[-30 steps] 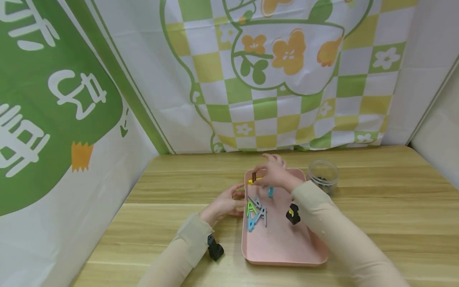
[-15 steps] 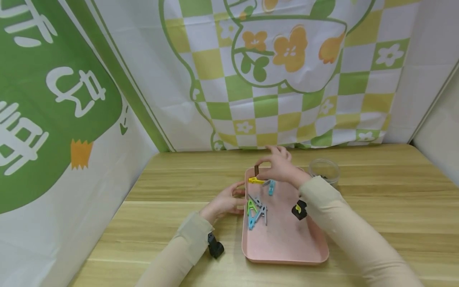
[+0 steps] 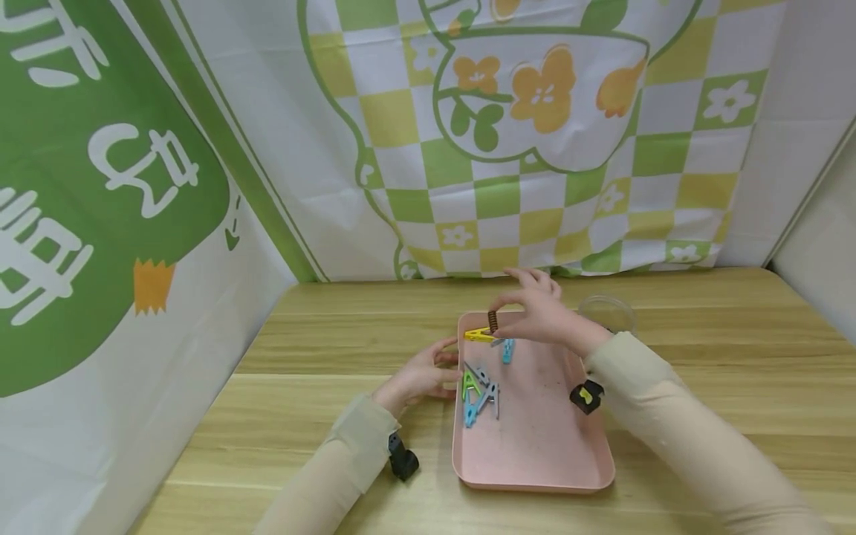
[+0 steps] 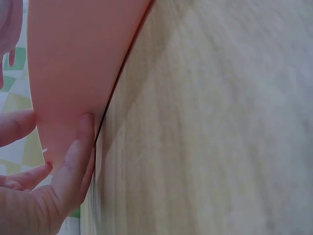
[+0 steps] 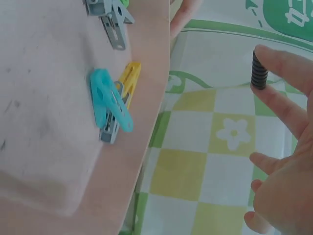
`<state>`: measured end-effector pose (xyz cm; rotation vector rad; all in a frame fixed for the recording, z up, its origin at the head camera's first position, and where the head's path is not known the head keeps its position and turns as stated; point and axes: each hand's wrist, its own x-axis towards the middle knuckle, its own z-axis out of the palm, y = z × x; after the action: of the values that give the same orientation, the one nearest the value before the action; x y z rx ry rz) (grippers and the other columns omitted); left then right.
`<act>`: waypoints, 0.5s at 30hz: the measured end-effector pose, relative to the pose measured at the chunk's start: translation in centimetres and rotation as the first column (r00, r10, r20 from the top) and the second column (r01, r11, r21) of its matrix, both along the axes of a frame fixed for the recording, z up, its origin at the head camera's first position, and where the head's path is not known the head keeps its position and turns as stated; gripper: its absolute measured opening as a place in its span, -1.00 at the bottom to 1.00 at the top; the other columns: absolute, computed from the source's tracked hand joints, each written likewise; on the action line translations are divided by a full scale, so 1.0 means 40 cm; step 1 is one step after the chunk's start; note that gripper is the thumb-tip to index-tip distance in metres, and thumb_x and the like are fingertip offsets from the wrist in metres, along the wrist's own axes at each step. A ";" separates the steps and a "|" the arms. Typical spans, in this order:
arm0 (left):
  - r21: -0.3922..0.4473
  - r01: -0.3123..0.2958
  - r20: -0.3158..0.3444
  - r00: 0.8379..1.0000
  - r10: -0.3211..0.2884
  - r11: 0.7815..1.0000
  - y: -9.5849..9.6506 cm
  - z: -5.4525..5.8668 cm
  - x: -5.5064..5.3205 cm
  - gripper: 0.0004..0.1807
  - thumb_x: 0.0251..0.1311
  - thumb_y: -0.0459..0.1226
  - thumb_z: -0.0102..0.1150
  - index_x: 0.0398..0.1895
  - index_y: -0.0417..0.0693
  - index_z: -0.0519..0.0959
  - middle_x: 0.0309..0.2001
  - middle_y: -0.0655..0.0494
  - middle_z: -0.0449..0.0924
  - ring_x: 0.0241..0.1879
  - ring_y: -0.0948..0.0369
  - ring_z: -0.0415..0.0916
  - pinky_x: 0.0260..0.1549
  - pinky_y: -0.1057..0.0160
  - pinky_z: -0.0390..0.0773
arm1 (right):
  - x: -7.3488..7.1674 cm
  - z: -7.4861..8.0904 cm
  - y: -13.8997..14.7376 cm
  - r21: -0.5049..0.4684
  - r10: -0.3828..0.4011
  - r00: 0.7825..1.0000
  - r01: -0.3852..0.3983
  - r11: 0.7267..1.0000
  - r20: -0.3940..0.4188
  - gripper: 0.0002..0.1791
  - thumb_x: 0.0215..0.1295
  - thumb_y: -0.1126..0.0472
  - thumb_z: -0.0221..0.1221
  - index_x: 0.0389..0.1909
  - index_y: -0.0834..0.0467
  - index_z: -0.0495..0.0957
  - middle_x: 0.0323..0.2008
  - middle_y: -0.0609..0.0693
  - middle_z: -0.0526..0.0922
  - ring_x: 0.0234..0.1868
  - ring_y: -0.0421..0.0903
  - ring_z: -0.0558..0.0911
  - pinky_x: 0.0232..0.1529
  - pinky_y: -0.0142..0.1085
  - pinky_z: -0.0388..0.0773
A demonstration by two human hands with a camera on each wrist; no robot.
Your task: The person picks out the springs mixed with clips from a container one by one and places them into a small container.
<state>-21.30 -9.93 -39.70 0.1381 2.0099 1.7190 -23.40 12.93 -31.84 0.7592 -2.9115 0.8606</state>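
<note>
My right hand pinches a small dark coil spring between thumb and index finger, its other fingers spread. In the head view the spring stands upright over the far left part of a pink tray. Below it in the tray lie a yellow clothespin and a light blue clothespin, close together with a grey one. My left hand touches the tray's left wall from outside; in the left wrist view its thumb lies against the wall and other fingertips meet the rim.
Nearer along the tray's left side sit a green clothespin, a grey clothespin and another blue clothespin, bunched together. A clear round jar stands right of the tray, partly hidden by the right arm. A patterned cloth hangs behind the table.
My right hand has moved right and slightly away with the spring, uncovering the yellow clothespin and more of the blue one. The left hand stays at the tray's side.
</note>
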 end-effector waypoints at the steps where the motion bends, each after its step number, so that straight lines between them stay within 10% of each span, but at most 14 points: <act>1: -0.001 0.000 -0.002 1.000 0.000 1.000 0.000 0.000 0.000 -0.24 0.24 -0.54 -0.01 0.48 -0.07 0.00 0.30 -0.31 0.16 0.04 -0.08 0.47 -0.09 0.01 0.64 | 0.002 0.002 0.007 0.001 0.005 1.000 -0.005 1.000 -0.004 -0.66 0.04 0.10 0.37 -0.12 0.04 0.65 0.46 0.22 -0.05 0.41 0.34 -0.25 0.30 0.34 -0.34; 15: -0.010 -0.017 0.006 1.000 0.017 1.000 -0.002 -0.002 -0.002 -0.23 0.22 -0.52 0.02 0.47 -0.05 0.02 0.32 -0.28 0.18 0.08 -0.10 0.46 -0.06 0.01 0.63 | 0.016 0.011 0.089 -0.010 -0.018 0.998 0.017 1.000 -0.062 -0.66 0.02 0.16 0.37 -0.13 0.13 0.65 0.42 0.30 -0.01 0.37 0.43 -0.21 0.24 0.40 -0.33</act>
<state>-21.39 -10.00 -39.78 0.1125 2.0204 1.7183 -22.76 16.51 -31.40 0.7446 -2.8536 0.8338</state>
